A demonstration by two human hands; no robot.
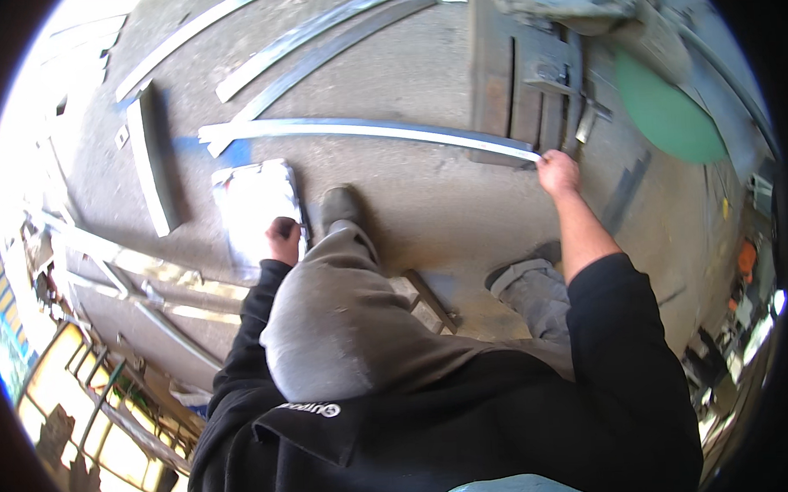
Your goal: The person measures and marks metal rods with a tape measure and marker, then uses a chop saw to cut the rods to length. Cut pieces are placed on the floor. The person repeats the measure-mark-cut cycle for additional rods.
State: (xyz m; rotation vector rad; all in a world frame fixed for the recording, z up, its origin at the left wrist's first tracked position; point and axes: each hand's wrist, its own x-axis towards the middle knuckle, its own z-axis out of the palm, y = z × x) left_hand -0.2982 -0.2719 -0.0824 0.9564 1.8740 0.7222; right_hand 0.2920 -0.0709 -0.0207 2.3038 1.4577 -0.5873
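My right hand [558, 172] is closed on the right end of a long, shiny metal bar [364, 130]. The bar runs leftward low over the concrete floor, and its far-left end overlaps another bar. My left hand [283, 243] is curled at the lower right edge of a bright white sheet-like thing [255, 203], possibly papers on a board; glare washes out its detail. A dark patch shows at the left fingers, but I cannot make out what they hold. My shoe [339, 209] stands just right of the white thing.
Several more metal bars [317, 36] lie on the floor ahead, with a short one [152, 159] at the left. A heavy machine with a slotted base [497, 78] stands at the front right, beside a green round sheet [667, 111]. Metal framing [143, 263] lies at the left.
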